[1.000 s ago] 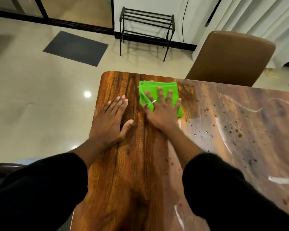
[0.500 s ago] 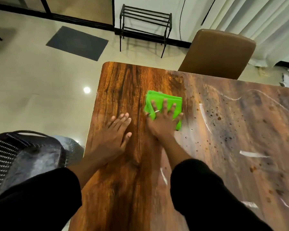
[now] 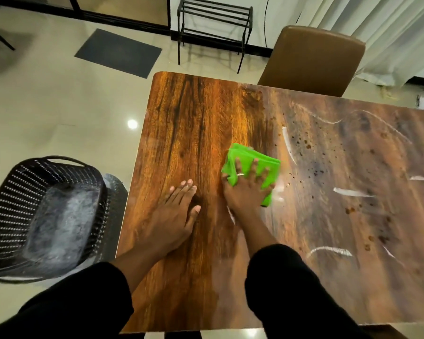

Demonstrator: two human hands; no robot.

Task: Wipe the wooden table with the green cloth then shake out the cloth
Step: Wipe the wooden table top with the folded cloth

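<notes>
A folded bright green cloth (image 3: pixel 242 156) lies on the wooden table (image 3: pixel 188 123), near its middle left. My right hand (image 3: pixel 246 189) presses flat on the cloth with fingers spread, covering its near half. My left hand (image 3: pixel 173 214) rests palm down on the bare wood just left of the cloth, fingers together, holding nothing. The table's left part looks dark and glossy; its right part (image 3: pixel 353 167) is dull, with white streaks and dark spots.
A brown chair (image 3: pixel 311 59) stands at the table's far edge. A black perforated basket (image 3: pixel 44 211) sits on the floor to the left. A black metal rack (image 3: pixel 213 28) and a dark mat (image 3: pixel 117 52) are farther back. White curtains (image 3: pixel 389 28) hang at right.
My right hand has dragged the green cloth from the table's far edge toward me. My left hand slid back with it. The view tipped down, bringing the basket into sight.
</notes>
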